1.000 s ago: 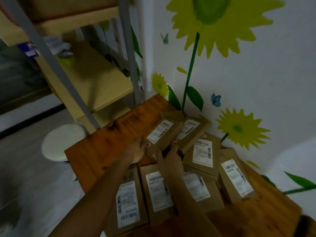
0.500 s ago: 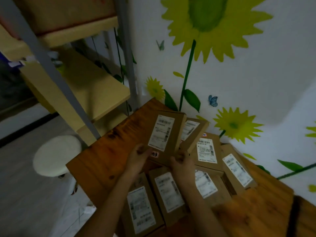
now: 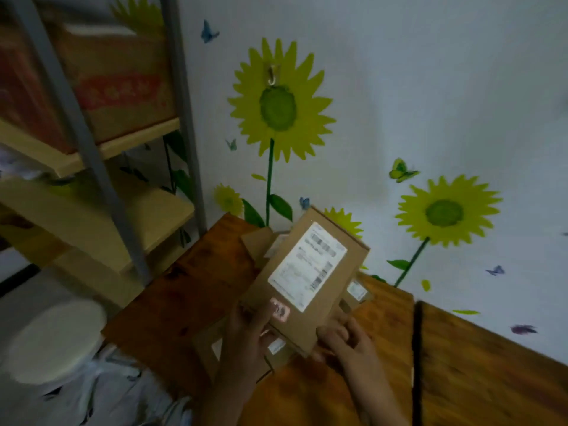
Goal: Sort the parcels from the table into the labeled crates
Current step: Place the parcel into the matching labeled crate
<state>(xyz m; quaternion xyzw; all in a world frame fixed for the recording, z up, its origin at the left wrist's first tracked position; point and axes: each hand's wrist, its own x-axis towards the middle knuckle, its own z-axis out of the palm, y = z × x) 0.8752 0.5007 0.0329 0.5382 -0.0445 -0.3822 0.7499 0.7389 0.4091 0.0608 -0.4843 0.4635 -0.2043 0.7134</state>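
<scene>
Upper left of the frame: a grey metal shelving rack [image 3: 92, 167] with pale wooden boards, bearing a cardboard box [image 3: 120, 84] printed in red. Lower left, a round white stool [image 3: 52, 341]. Across the white wall, sunflower decals [image 3: 278, 107] and small butterflies [image 3: 401, 173].

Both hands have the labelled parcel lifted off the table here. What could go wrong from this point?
1. The left hand and right hand pinch only the near end of the parcel; with that end grip it might tip away.
2. Its shipping label is blurred, so it may be misread.
3. No crate is in view; turning could brush the parcels on the table.
</scene>
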